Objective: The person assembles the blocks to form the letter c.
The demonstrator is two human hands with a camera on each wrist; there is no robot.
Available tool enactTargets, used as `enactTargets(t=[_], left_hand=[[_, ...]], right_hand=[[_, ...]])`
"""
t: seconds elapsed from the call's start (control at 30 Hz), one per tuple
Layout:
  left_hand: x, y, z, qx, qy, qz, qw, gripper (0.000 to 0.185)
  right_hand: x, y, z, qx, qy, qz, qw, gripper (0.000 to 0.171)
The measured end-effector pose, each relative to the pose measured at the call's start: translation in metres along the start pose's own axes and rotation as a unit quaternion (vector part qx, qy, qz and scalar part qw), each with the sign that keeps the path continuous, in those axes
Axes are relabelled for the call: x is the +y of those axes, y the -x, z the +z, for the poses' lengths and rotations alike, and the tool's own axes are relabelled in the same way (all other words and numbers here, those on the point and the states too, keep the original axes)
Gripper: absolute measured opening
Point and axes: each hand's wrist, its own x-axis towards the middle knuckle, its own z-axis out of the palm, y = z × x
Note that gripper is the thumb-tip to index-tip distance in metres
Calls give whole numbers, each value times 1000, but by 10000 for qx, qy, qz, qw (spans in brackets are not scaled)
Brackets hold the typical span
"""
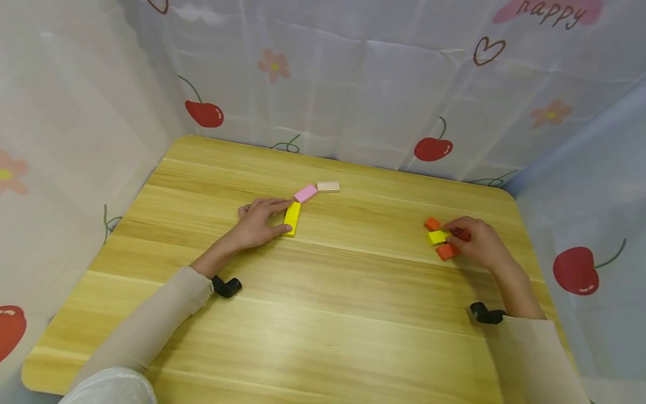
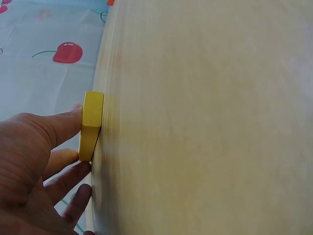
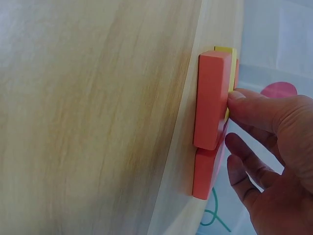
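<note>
Left hand [image 1: 259,224]: thumb and forefinger pinch the left yellow block [image 1: 292,217], which lies on the wooden table [image 1: 328,314] just to the right of the palm. The thumb is at the block's near end and the forefinger close to its far end; the remaining fingers are spread in the left wrist view. Just beyond the far end lies the pink block [image 1: 305,193], and to its right the plain wood block [image 1: 328,187]; the three form a bent row.

Right hand [image 1: 476,241]: thumb and forefinger close narrowly on the right end of the right yellow block [image 1: 437,238], which lies to the left of the hand. It sits between the far orange block [image 1: 432,224] and the near orange block [image 1: 445,252]. A third orange block [image 3: 204,176], partly hidden by the hand in the head view, shows in the right wrist view just beside the near one. A printed curtain [image 1: 348,84] hangs behind the table's far edge.
</note>
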Motion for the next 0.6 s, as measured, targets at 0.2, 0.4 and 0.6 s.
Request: enactTargets(t=[0.2,0.4,0.6], left_hand=[[0,0,1,5,-1,9,10000,70],[0,0,0,8,10,14,10000,70],[1,1,-1,14,8,26,10000,70]], right_hand=[[2,0,0,2,-28,35,10000,25],[3,2,5,142,-197,7,9997,23],[-1,3,10,348,-347,-82,9988,23]])
